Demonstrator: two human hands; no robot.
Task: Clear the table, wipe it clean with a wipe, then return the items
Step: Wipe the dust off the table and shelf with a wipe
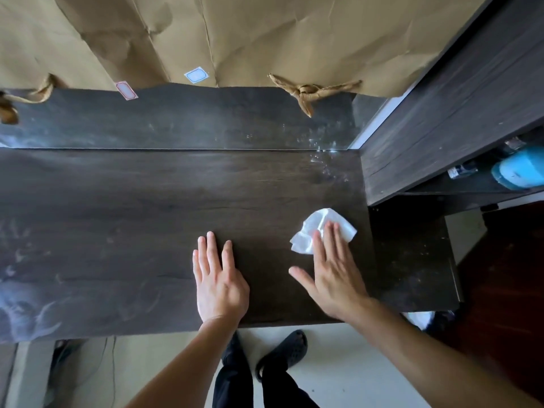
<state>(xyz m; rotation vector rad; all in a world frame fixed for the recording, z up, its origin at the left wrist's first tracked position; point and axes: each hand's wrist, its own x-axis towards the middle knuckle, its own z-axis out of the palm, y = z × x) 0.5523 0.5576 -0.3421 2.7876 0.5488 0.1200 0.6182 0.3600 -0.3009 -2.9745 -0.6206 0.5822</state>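
Observation:
A dark wooden table (pixel 147 216) fills the middle of the view, with pale smears and dust on its left side and white specks near its back right corner. A crumpled white wipe (pixel 312 231) lies on the table's right part. My right hand (pixel 332 269) lies flat with its fingertips pressing on the wipe's near edge. My left hand (pixel 217 278) rests palm down on the bare table, fingers spread, just left of the right hand and holding nothing.
A mirror strip (pixel 176 125) stands behind the table, its upper part covered with brown paper (pixel 265 33). A dark shelf unit (pixel 441 128) at the right holds a light blue object (pixel 521 169). A lower dark surface (pixel 412 254) adjoins the table's right end.

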